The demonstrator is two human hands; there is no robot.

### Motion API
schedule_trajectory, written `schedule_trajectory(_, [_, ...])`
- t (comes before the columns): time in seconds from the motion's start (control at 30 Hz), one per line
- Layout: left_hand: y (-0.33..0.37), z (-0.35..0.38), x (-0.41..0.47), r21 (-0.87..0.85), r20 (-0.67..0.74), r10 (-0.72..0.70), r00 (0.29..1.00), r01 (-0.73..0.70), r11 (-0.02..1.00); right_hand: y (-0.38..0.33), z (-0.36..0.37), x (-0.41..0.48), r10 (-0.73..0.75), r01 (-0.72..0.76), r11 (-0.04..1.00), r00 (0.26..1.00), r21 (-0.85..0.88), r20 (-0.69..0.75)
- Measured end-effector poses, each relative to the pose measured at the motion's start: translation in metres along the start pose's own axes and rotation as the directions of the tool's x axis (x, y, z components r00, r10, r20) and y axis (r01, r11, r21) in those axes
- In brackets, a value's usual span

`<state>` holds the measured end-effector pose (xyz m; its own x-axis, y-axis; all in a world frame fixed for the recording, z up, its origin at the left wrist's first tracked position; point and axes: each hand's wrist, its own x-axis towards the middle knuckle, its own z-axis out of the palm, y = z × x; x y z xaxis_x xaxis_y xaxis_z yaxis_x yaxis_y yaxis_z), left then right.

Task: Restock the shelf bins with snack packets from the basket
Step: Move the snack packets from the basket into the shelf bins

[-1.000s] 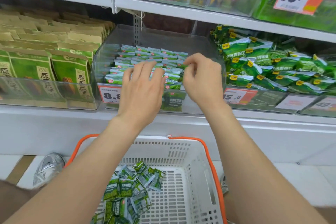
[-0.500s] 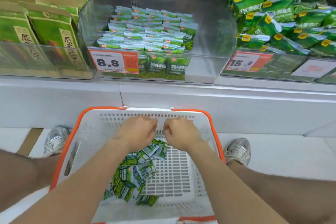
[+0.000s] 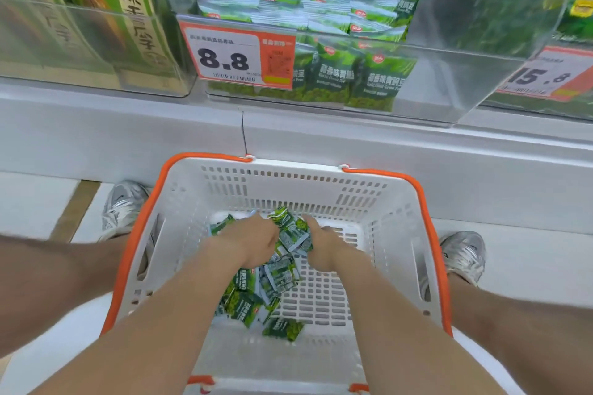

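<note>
We are at the pickup step: our left hand (image 3: 253,242) and right hand (image 3: 322,245) are both down in the basket (image 3: 288,191), fingers curled round a bunch of packets (image 3: 290,231) held between them, with more lying loose underneath. Next, we judge, comes a lift clear of the basket's far wall and over the front lip of the bin (image 3: 449,83), whose right half looks open beside the stacked rows.
</note>
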<state>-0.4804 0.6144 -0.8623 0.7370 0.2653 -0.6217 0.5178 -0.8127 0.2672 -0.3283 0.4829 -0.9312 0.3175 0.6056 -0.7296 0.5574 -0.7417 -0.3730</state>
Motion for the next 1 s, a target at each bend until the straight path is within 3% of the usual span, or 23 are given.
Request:
schedule_trajectory(0.13, [-0.004,0.006,0.008,-0.018,0.011,-0.01,1.0,0.01,1.0,0.0,0.017,0.027,0.08,-0.082,0.996,0.996,0.035,0.042])
schedule_trajectory(0.3, [-0.006,0.007,0.014,-0.04,0.026,-0.023,0.999,0.024,0.999,0.0,0.014,0.026,0.13,-0.098,0.978,0.977,0.184,-0.171])
schedule_trajectory(0.43, [0.0,0.001,0.015,-0.111,-0.02,-0.009,1.0,0.006,0.994,0.006,0.0,0.005,0.096,0.018,0.952,0.931,0.307,-0.352])
schedule_trajectory(0.57, [0.005,-0.006,0.015,-0.293,-0.112,-0.03,0.993,-0.004,0.956,-0.003,-0.024,-0.014,-0.056,0.148,0.915,0.968,0.375,-0.246])
schedule_trajectory(0.67, [0.006,-0.014,0.009,-0.501,-0.16,-0.039,0.986,-0.047,0.864,-0.019,-0.047,-0.035,-0.114,0.174,0.901,0.979,0.398,-0.169])
schedule_trajectory(0.77, [0.01,-0.028,-0.003,-0.725,-0.177,-0.024,0.984,-0.114,0.68,-0.029,-0.067,-0.061,-0.205,0.247,0.857,0.969,0.451,-0.14])
schedule_trajectory(0.9, [0.021,-0.046,-0.025,-0.871,-0.191,-0.065,0.979,-0.139,0.47,-0.027,-0.085,-0.09,-0.194,0.295,0.723,0.955,0.625,-0.226])
schedule_trajectory(1.0, [0.028,-0.054,-0.038,-0.903,-0.187,-0.071,0.98,-0.142,0.406,-0.02,-0.092,-0.102,-0.185,0.331,0.677,0.941,0.658,-0.284])
